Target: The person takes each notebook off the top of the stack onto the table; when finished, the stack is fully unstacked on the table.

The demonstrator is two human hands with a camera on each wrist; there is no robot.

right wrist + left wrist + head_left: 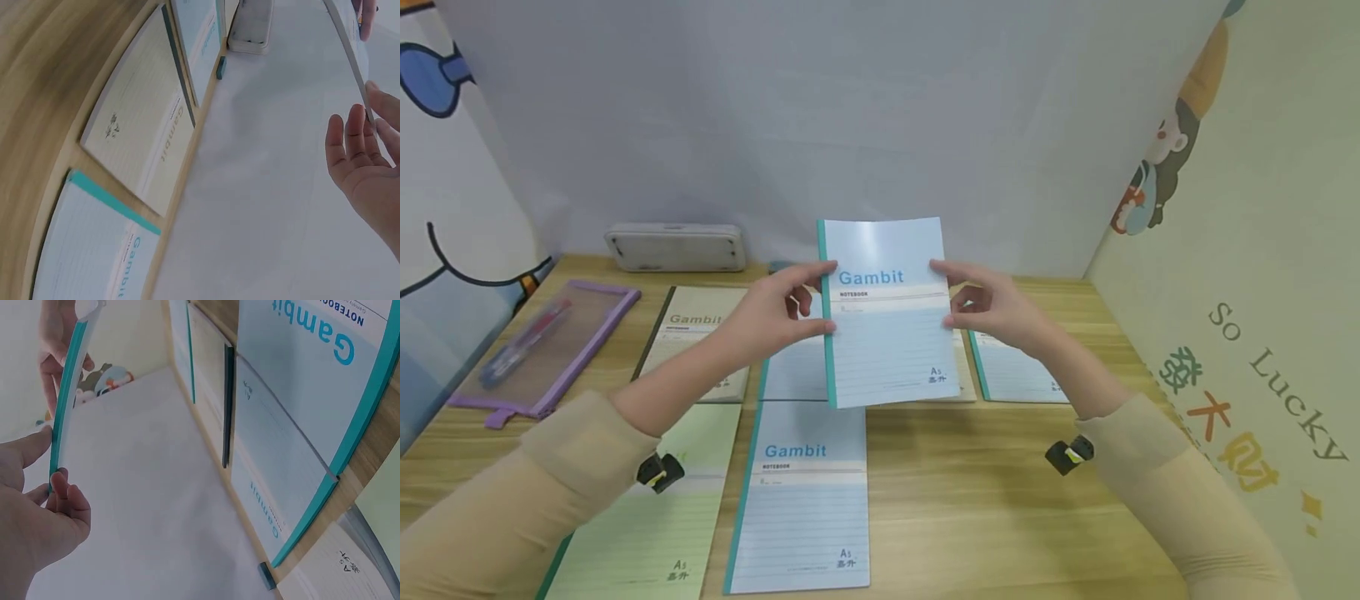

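Observation:
A light-blue notebook (pixel 887 350) with a teal spine is held up above the table, its "Gambit" cover facing the head camera. At its spine edge, my left hand (pixel 778 307) pinches it between thumb and fingers. My right hand (pixel 996 302) pinches the opposite edge the same way. In the left wrist view the raised notebook (pixel 67 394) appears nearly edge-on, with the left hand (pixel 44 506) at its lower end. From the right wrist, the right hand (pixel 369 150) grips the thin page edge. Another blue notebook (pixel 805 517) lies on the table below it.
More notebooks lie in rows: a green one (pixel 647 517), a beige one (pixel 688 333) and a blue one (pixel 1011 367) at right. A purple-edged mesh pouch (pixel 591 333) with pens lies left. A pale case (pixel 675 248) stands against the back wall. The wooden table (pixel 970 517) extends right.

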